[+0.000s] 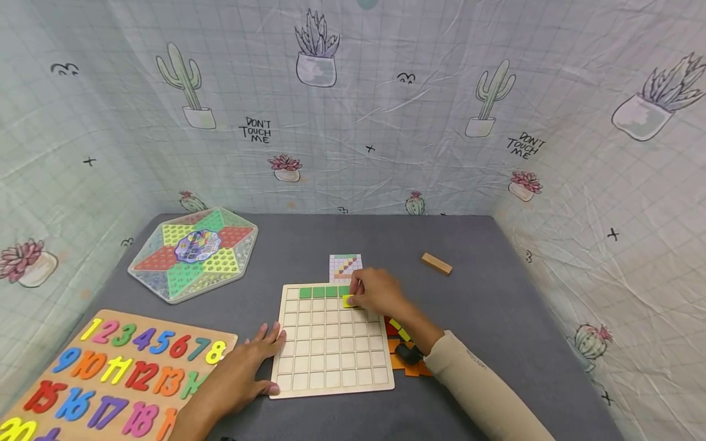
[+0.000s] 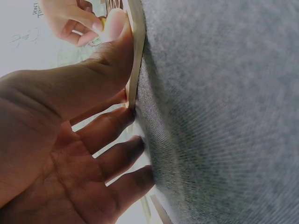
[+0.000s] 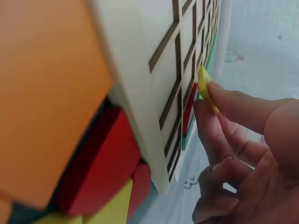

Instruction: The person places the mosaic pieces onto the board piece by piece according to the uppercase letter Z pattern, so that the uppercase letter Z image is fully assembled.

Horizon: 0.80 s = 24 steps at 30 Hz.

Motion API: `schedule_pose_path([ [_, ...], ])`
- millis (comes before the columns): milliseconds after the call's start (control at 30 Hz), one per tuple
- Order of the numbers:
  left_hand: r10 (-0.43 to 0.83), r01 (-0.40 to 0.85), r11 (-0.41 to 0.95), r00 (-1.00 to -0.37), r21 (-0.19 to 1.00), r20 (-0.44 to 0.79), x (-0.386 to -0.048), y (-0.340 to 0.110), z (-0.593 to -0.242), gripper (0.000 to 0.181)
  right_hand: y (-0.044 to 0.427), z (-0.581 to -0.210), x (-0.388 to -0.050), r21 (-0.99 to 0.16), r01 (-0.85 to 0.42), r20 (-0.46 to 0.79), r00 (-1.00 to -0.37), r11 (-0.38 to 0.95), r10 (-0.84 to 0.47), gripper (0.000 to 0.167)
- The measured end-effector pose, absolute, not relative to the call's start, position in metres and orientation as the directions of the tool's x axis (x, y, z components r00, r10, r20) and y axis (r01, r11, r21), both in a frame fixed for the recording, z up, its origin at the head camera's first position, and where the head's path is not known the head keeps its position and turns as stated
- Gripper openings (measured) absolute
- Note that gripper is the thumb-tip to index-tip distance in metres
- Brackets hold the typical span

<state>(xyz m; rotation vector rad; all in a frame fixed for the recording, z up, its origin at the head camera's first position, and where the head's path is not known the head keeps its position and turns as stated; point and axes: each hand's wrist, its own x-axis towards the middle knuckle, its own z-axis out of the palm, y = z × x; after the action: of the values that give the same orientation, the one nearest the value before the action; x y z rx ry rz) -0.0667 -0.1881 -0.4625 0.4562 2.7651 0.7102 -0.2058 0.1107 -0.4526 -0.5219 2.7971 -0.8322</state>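
Observation:
A square wooden grid board lies on the dark table, with several green tiles along its far row. Between thumb and fingers my right hand pinches a yellow square tile, just below that row. In the right wrist view the yellow tile is held tilted, and a red tile sits in the grid near it. My left hand rests at the board's left edge, its thumb touching the near corner and its fingers extended along the side.
Beyond the board lies a small pattern card. Orange tiles and other loose tiles gather by its right side, partly under the right wrist. A wooden block lies farther right. At left are a number board and a hexagonal star game board.

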Motion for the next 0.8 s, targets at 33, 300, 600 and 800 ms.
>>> schedule_pose_path([
  [33,0.359,0.237,0.832,-0.919,0.502,-0.161,-0.067,-0.188,-0.463,0.097,0.108,-0.454,-0.206,-0.548,-0.279,-0.074,-0.923,0.789,-0.378,0.020],
  [300,0.363,0.245,0.832,-0.919,0.497,-0.155,-0.067,-0.187,-0.463,0.098,0.101,-0.458,-0.210,-0.535,-0.298,-0.087,-0.911,0.791,-0.402,0.017],
  [600,0.368,0.253,0.828,-0.919,0.500,-0.144,-0.065,-0.188,-0.463,0.098,0.125,-0.444,-0.207,-0.622,-0.317,-0.096,-0.877,0.716,-0.472,0.010],
  [800,0.376,0.267,0.826,-0.917,0.497,-0.133,-0.065,-0.190,-0.463,0.097,0.153,-0.437,-0.197,-0.607,-0.266,-0.122,-0.900,0.749,-0.419,0.011],
])
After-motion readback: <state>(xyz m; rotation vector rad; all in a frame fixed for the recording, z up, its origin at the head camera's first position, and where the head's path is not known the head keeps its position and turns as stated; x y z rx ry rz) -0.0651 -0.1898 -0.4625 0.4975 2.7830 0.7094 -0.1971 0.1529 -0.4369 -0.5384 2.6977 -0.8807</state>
